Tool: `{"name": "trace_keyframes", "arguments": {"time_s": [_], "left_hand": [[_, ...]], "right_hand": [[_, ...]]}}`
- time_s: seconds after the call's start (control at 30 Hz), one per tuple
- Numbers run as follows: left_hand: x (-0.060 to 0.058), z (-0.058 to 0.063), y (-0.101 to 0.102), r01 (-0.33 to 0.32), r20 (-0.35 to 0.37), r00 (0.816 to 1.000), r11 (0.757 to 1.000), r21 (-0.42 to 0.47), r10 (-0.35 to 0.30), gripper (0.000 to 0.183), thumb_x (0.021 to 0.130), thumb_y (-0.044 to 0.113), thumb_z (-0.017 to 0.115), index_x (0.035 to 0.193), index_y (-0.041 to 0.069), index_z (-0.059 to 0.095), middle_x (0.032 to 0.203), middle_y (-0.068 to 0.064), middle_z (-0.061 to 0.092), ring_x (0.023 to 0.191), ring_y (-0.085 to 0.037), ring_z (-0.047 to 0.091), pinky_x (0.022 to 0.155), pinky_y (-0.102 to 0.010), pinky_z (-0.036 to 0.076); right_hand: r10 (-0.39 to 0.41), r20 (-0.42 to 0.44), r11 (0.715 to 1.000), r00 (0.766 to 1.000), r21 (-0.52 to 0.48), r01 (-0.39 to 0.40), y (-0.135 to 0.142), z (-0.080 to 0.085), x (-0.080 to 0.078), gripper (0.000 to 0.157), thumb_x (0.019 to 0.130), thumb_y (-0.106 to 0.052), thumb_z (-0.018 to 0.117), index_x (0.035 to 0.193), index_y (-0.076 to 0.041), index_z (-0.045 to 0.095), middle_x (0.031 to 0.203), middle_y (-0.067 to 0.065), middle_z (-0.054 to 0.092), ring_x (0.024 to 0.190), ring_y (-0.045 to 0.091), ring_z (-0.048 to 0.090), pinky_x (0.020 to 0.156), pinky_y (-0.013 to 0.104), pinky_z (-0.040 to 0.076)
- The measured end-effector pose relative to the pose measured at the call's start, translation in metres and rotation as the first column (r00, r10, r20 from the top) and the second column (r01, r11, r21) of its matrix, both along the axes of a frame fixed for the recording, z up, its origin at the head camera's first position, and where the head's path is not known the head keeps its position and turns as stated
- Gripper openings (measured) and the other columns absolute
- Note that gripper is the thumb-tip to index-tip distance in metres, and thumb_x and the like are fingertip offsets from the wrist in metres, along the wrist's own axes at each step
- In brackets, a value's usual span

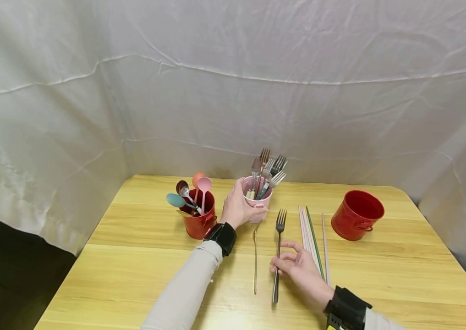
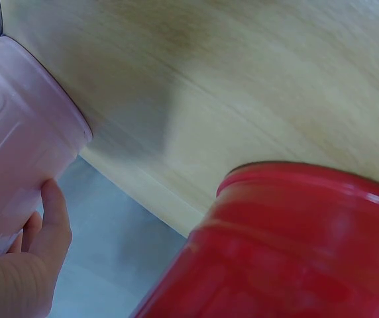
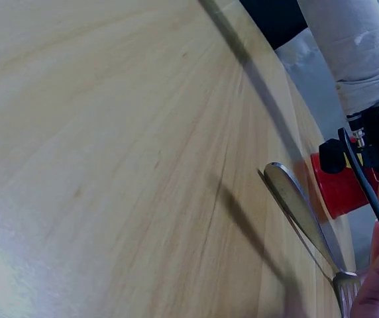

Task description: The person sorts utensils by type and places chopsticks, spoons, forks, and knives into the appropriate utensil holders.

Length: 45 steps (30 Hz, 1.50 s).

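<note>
My left hand grips the side of a pink bucket, its thumb across the front wall. Several forks stand tines up in this bucket. Between thumb and fingers, my right hand pinches a black fork by its handle, tines pointing away from me. In the right wrist view the dark handle is raised over the table. A gold-toned fork lies on the table to the left of the black one.
Left of the pink bucket, a red bucket holds several spoons, close to my left wrist. Several chopsticks lie beyond my right hand, one purple chopstick apart from them. Another red bucket stands farther right. Curtains hang behind the table.
</note>
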<state>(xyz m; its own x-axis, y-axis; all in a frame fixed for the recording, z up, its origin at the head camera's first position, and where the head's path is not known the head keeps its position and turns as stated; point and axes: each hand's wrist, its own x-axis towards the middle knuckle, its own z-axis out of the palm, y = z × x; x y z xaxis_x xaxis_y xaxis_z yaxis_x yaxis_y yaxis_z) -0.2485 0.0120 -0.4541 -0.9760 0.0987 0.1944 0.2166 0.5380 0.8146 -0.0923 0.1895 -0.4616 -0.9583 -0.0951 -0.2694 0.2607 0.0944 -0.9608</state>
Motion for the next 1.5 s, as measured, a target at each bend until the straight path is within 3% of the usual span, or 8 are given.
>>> {"name": "trace_keyframes", "arguments": {"time_s": [0.3, 0.53, 0.83, 1.1, 1.5], "left_hand": [[0.001, 0.001, 0.000, -0.001, 0.002, 1.000, 1.000, -0.002, 0.001, 0.106, 0.059, 0.036, 0.099, 0.145, 0.022, 0.039, 0.140, -0.009, 0.061, 0.128, -0.026, 0.060, 0.109, -0.048, 0.048], [0.001, 0.001, 0.000, 0.001, 0.011, 1.000, 1.000, 0.010, -0.001, 0.105, 0.059, 0.035, 0.099, 0.145, 0.022, 0.040, 0.142, -0.009, 0.060, 0.129, -0.026, 0.059, 0.110, -0.049, 0.047], [0.000, 0.001, 0.001, 0.002, 0.010, 1.000, 1.000, -0.008, -0.002, 0.105, 0.060, 0.035, 0.099, 0.145, 0.022, 0.039, 0.142, -0.008, 0.059, 0.130, -0.026, 0.059, 0.110, -0.048, 0.048], [0.000, 0.002, 0.000, 0.003, 0.008, 1.000, 1.000, -0.009, -0.003, 0.105, 0.060, 0.034, 0.099, 0.145, 0.021, 0.039, 0.142, -0.008, 0.059, 0.130, -0.026, 0.059, 0.110, -0.048, 0.047], [0.000, 0.002, 0.001, -0.002, 0.011, 1.000, 1.000, -0.014, 0.003, 0.105, 0.060, 0.034, 0.098, 0.146, 0.020, 0.039, 0.141, -0.009, 0.060, 0.128, -0.026, 0.060, 0.109, -0.048, 0.048]], "right_hand": [[-0.107, -0.032, 0.993, 0.994, -0.050, 0.106, 0.001, 0.012, -0.010, 0.048, 0.097, 0.000, 0.058, 0.139, 0.005, 0.035, 0.084, -0.001, 0.074, 0.074, 0.005, 0.070, 0.069, 0.017, 0.056], [-0.149, -0.071, 0.986, 0.986, -0.087, 0.143, 0.004, 0.027, -0.023, 0.036, 0.105, -0.007, 0.049, 0.137, 0.003, 0.036, 0.080, -0.010, 0.071, 0.075, 0.003, 0.070, 0.073, 0.017, 0.057], [-0.190, -0.179, 0.980, 0.965, -0.098, 0.175, 0.006, 0.042, -0.041, 0.026, 0.105, -0.011, 0.053, 0.126, 0.000, 0.044, 0.086, -0.010, 0.072, 0.081, 0.004, 0.071, 0.078, 0.018, 0.059], [-0.228, -0.302, 0.973, 0.926, -0.107, 0.204, 0.003, 0.061, -0.062, 0.025, 0.104, -0.009, 0.054, 0.125, 0.001, 0.048, 0.087, -0.012, 0.071, 0.086, 0.004, 0.071, 0.080, 0.018, 0.059], [-0.285, -0.457, 0.958, 0.842, -0.174, 0.230, -0.012, 0.088, -0.093, 0.021, 0.101, -0.003, 0.057, 0.120, 0.003, 0.053, 0.089, -0.008, 0.070, 0.082, 0.003, 0.071, 0.076, 0.018, 0.059]]}}
